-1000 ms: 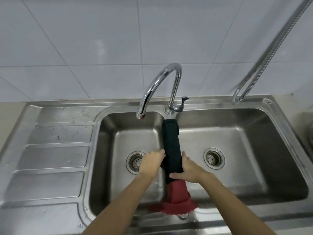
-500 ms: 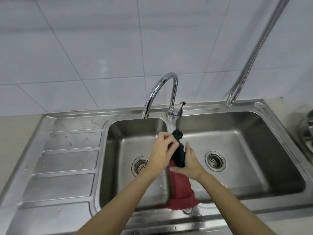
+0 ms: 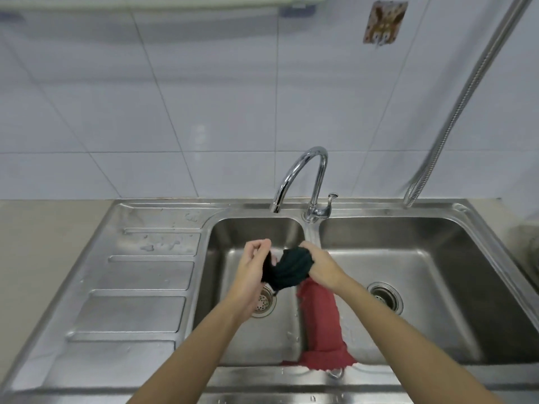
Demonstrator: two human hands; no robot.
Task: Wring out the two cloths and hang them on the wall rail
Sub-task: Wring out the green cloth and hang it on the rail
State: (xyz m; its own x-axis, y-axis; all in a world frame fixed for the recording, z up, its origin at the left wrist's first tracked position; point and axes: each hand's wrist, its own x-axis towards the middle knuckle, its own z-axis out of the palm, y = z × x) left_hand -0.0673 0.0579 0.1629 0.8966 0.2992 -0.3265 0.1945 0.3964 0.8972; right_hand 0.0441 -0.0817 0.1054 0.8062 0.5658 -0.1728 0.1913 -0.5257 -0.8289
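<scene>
A dark green cloth hangs bunched between both hands above the left sink basin. My left hand pinches its left end, and my right hand grips its right end. A red cloth lies draped along the divider between the two basins, its lower end spread over the sink's front rim. The wall rail runs along the top left of the tiled wall, blurred and partly cut off by the frame's edge.
The double steel sink has a drainboard on its left. A curved tap stands behind the divider. A metal hose hangs at the right. A small hook plate is on the wall.
The dark green cloth was lifted off the divider and pulled apart between both hands over the left basin. The view tilted upward, bringing the wall rail and hook plate into sight.
</scene>
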